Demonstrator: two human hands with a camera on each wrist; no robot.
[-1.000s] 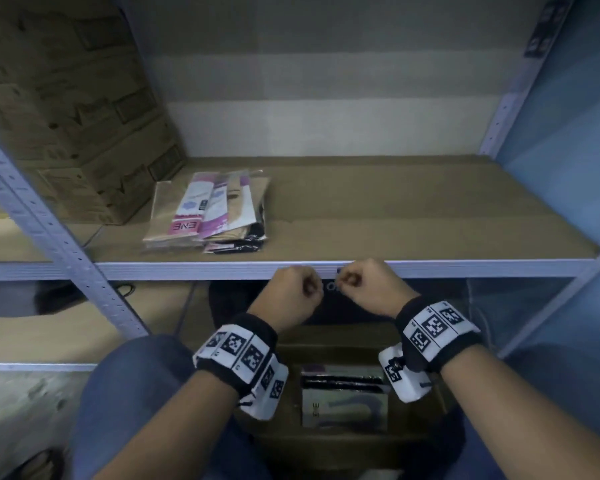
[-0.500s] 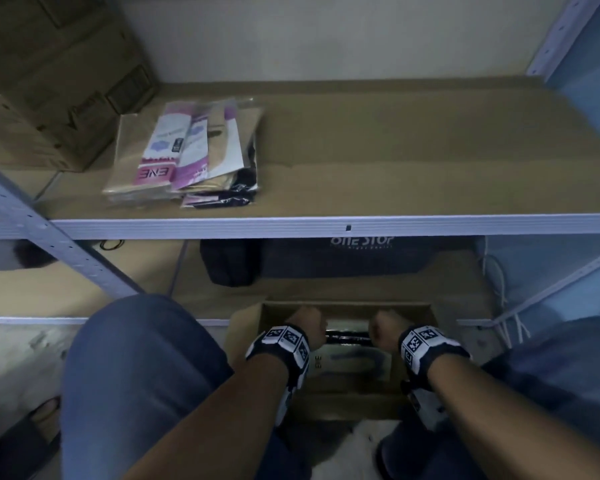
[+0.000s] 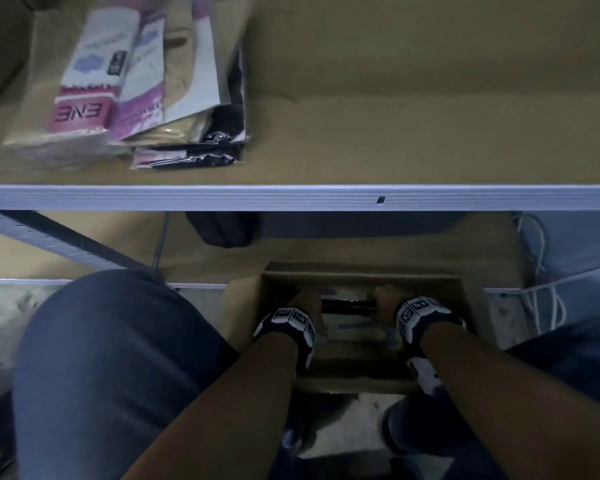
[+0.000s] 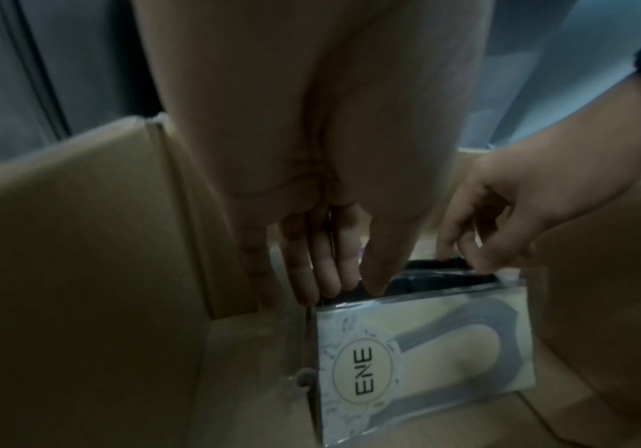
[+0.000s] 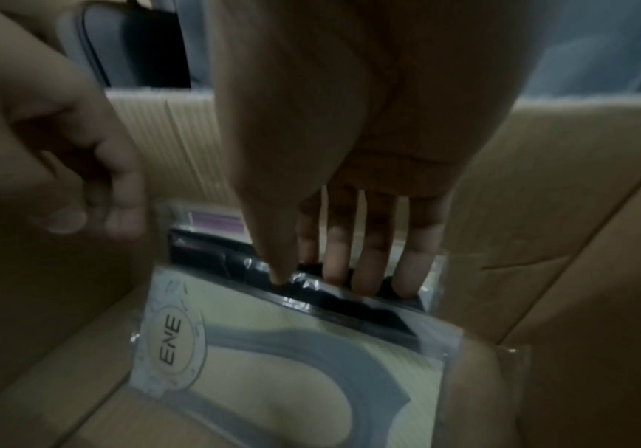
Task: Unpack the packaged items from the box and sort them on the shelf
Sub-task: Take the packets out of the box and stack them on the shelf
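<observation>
Down inside the cardboard box [image 3: 246, 306], left hand [image 4: 311, 248] and right hand [image 5: 349, 236] each pinching the black packet [image 5: 349, 300].

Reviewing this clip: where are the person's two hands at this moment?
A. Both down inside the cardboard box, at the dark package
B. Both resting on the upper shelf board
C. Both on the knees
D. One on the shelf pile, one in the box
A: the left hand and right hand are both inside the cardboard box, fingertips at the dark package behind the ENE packet.
</observation>
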